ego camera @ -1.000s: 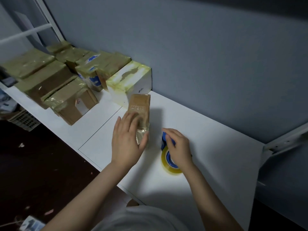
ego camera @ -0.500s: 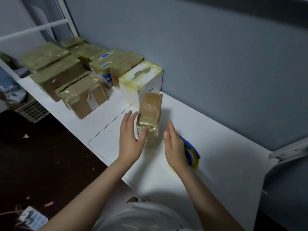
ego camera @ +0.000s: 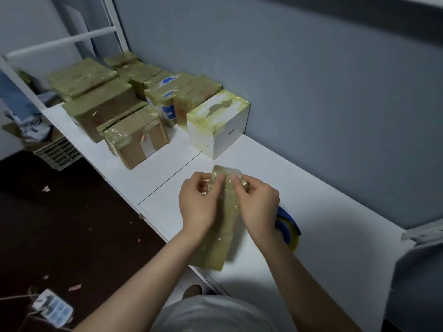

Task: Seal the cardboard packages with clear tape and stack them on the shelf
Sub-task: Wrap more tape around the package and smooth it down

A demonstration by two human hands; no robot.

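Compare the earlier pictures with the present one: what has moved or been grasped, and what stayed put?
The right hand let go of the tape roll and joined the left hand on the small package; both now grip its far end, lifted toward the person. The tape roll and stacked boxes stayed on the shelf.

Glossy tape-wrapped cardboard package, matt white shelf, shiny clear tape roll

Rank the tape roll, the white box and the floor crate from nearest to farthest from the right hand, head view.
1. Tape roll, just to the right of the right hand.
2. White box, ahead by the wall.
3. Crate, far left on the floor.
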